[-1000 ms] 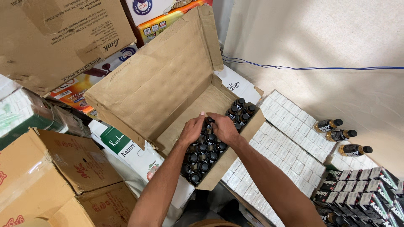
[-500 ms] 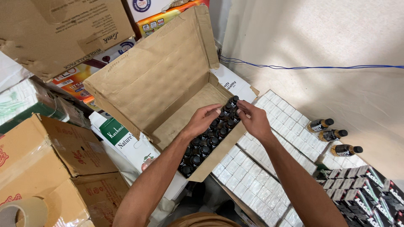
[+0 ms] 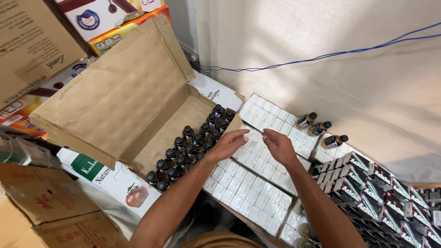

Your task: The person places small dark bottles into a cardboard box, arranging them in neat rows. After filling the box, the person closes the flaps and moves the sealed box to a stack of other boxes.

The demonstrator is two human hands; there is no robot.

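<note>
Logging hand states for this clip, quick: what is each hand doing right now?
Left hand: open, empty, fingers spread beside the dark bottles in the carton.
Right hand: open, empty, above the white boxes.

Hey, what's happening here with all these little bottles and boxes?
A person is working over an open brown cardboard carton with small dark black-capped bottles standing in rows along its near side. Both hands are empty: the left hand hovers at the carton's edge, the right hand over flat trays of small white boxes. Three loose amber bottles lie on the pale cloth beyond, and black cartons lie to the right.
</note>
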